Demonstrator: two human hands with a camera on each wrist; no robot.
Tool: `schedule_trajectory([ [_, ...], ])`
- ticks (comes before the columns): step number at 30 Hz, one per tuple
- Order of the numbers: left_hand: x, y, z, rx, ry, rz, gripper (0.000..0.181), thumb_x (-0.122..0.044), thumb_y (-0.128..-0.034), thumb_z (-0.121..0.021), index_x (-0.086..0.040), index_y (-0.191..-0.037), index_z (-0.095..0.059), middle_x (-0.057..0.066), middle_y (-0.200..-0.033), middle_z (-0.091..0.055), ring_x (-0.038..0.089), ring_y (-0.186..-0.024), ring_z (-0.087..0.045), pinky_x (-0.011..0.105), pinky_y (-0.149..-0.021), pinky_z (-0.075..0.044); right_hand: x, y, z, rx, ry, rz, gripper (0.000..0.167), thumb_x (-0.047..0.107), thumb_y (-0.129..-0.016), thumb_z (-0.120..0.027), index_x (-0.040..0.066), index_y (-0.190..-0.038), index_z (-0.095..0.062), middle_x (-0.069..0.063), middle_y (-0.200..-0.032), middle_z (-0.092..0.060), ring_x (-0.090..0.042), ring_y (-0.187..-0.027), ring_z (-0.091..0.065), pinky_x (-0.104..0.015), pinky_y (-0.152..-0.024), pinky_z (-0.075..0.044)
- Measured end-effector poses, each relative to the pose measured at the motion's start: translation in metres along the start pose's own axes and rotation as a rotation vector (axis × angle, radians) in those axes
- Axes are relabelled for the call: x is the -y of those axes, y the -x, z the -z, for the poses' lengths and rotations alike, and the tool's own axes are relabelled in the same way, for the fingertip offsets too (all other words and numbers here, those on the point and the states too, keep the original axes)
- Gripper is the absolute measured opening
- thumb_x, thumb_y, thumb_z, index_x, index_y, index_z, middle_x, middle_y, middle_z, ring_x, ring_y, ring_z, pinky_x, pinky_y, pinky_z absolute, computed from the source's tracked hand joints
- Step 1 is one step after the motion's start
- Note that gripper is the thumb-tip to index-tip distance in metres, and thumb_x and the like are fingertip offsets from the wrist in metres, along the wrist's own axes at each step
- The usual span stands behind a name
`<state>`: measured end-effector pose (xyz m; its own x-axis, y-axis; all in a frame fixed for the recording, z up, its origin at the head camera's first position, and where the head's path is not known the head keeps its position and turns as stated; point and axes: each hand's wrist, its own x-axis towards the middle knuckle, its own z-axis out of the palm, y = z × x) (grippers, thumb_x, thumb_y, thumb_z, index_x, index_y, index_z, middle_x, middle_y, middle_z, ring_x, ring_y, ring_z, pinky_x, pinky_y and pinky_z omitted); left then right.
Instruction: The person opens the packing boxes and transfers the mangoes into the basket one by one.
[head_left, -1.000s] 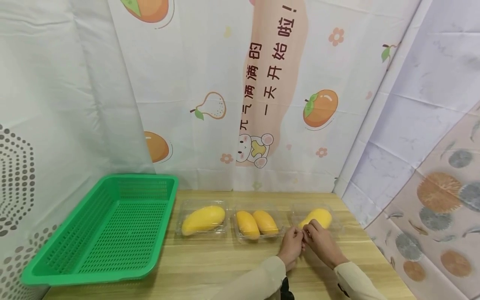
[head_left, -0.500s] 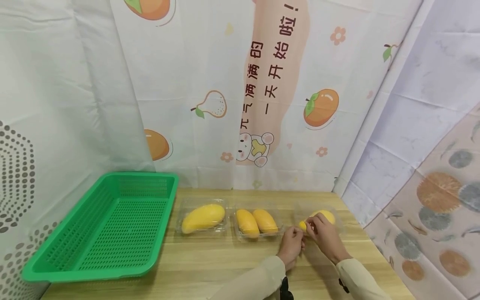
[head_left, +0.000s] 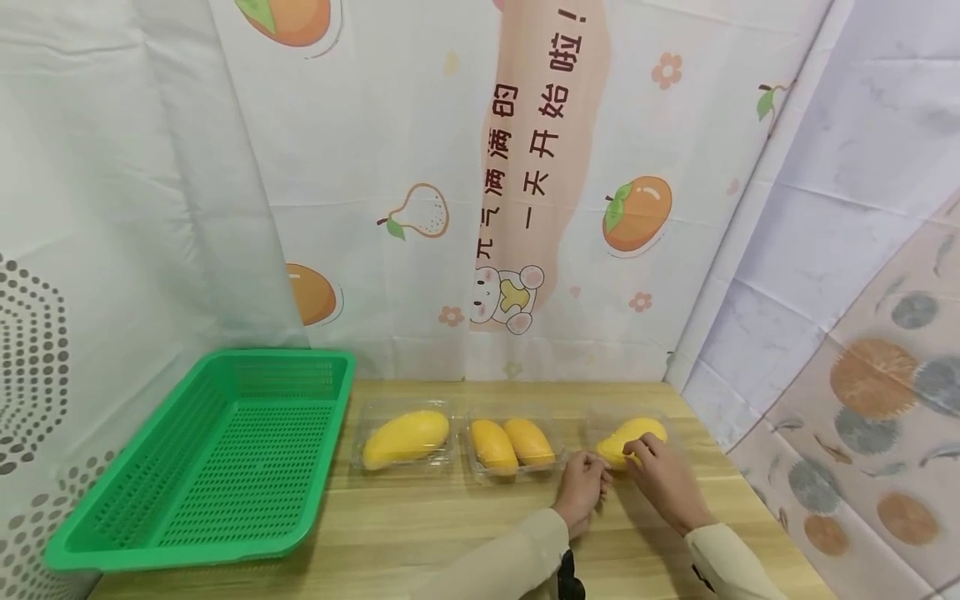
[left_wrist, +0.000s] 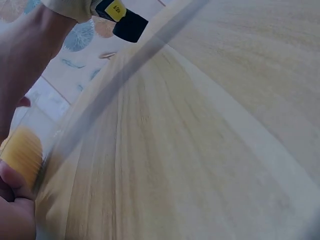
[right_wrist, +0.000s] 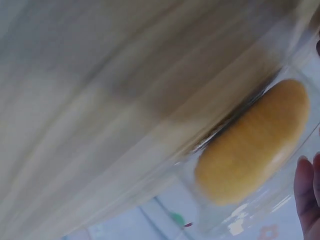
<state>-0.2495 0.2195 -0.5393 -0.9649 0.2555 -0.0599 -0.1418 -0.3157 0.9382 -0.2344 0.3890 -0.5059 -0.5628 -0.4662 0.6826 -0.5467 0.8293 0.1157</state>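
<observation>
A clear plastic box (head_left: pixel 596 425) holding a yellow mango (head_left: pixel 637 433) sits on the right part of the table. At its front left corner my left hand (head_left: pixel 581 492) pinches the box edge with curled fingers. My right hand (head_left: pixel 663 483) is at the front edge, its fingertips against the box. In the right wrist view the mango (right_wrist: pixel 255 145) shows through the plastic, and the fingers (right_wrist: pixel 305 187) reach over its far side, slightly bent. Thumb and finger (left_wrist: pixel 15 185) of the left hand show at the left wrist view's lower left, close to the mango (left_wrist: pixel 25 152).
A second clear box (head_left: pixel 480 477) with two orange-yellow mangoes (head_left: pixel 513 446) stands left of my hands. Farther left is a clear box (head_left: pixel 367 417) with one large yellow mango (head_left: pixel 408 437). A green slotted basket (head_left: pixel 318 483) occupies the table's left side. Printed curtains (head_left: pixel 337 150) hang behind.
My right hand has moved right along the box's front edge, away from the left hand. The left hand stays at the corner. The mango shows more fully than half a second ago.
</observation>
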Motion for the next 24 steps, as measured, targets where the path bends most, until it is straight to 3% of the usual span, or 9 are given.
schedule_trajectory([
  [3,-0.001,0.0,0.0,-0.001,-0.004,-0.006,0.012,-0.006,-0.1031,-0.053,-0.003,-0.097,-0.063,0.007,-0.079,-0.062,0.013,-0.061,-0.051,0.025,-0.056,-0.045,-0.009,0.006,0.003,-0.026,0.028,-0.028,0.024,0.001,-0.079,-0.081,0.005,-0.096,-0.065,-0.003,-0.089,-0.058,-0.015,-0.061,-0.053,-0.028,-0.05,-0.045],
  [8,-0.001,0.002,0.0,0.026,-0.012,-0.008,0.012,-0.007,-0.1038,-0.054,-0.005,-0.095,-0.062,0.01,-0.081,-0.063,0.014,-0.061,-0.051,0.025,-0.055,-0.044,-0.019,0.013,0.005,-0.059,0.056,-0.072,0.033,0.002,-0.068,-0.086,0.008,-0.093,-0.065,-0.002,-0.089,-0.061,-0.01,-0.055,-0.049,-0.024,-0.044,-0.039],
  [12,-0.003,0.003,0.0,0.04,-0.01,-0.018,0.011,-0.007,-0.1034,-0.054,-0.005,-0.094,-0.06,0.011,-0.082,-0.063,0.014,-0.061,-0.051,0.025,-0.056,-0.044,-0.021,0.014,0.006,-0.068,0.051,-0.075,0.012,0.017,-0.089,-0.073,0.008,-0.092,-0.066,-0.002,-0.089,-0.062,-0.01,-0.054,-0.048,-0.023,-0.042,-0.037],
  [16,-0.003,0.004,-0.001,0.025,-0.021,-0.022,0.012,-0.007,-0.1026,-0.054,-0.005,-0.092,-0.059,0.009,-0.08,-0.063,0.012,-0.06,-0.05,0.024,-0.055,-0.044,-0.022,0.012,0.007,-0.08,0.054,-0.055,0.034,0.034,-0.104,-0.05,0.008,-0.089,-0.066,-0.002,-0.086,-0.061,-0.011,-0.056,-0.049,-0.023,-0.042,-0.038],
  [20,-0.003,0.005,-0.001,0.021,-0.034,-0.006,0.013,-0.009,-0.103,-0.055,-0.005,-0.091,-0.059,0.006,-0.078,-0.061,0.012,-0.059,-0.049,0.023,-0.053,-0.044,-0.023,0.009,0.009,-0.106,0.058,-0.022,0.024,0.027,-0.098,-0.058,0.007,-0.087,-0.066,-0.002,-0.084,-0.061,-0.006,-0.054,-0.045,-0.019,-0.042,-0.037],
  [22,-0.004,0.005,0.0,0.015,-0.036,0.002,0.014,-0.009,-0.103,-0.056,-0.005,-0.09,-0.06,0.006,-0.077,-0.061,0.012,-0.059,-0.049,0.024,-0.053,-0.044,-0.023,0.006,0.011,-0.11,0.053,-0.012,0.011,0.017,-0.088,-0.067,0.006,-0.087,-0.066,-0.002,-0.083,-0.062,-0.004,-0.055,-0.045,-0.019,-0.043,-0.038],
  [24,-0.004,0.005,0.001,0.009,-0.039,0.008,0.014,-0.01,-0.1029,-0.056,-0.005,-0.09,-0.06,0.006,-0.077,-0.061,0.012,-0.059,-0.049,0.024,-0.054,-0.044,-0.023,0.002,0.012,-0.105,0.048,-0.013,0.012,0.009,-0.078,-0.075,0.006,-0.087,-0.067,-0.002,-0.083,-0.061,-0.002,-0.056,-0.044,-0.018,-0.044,-0.038],
])
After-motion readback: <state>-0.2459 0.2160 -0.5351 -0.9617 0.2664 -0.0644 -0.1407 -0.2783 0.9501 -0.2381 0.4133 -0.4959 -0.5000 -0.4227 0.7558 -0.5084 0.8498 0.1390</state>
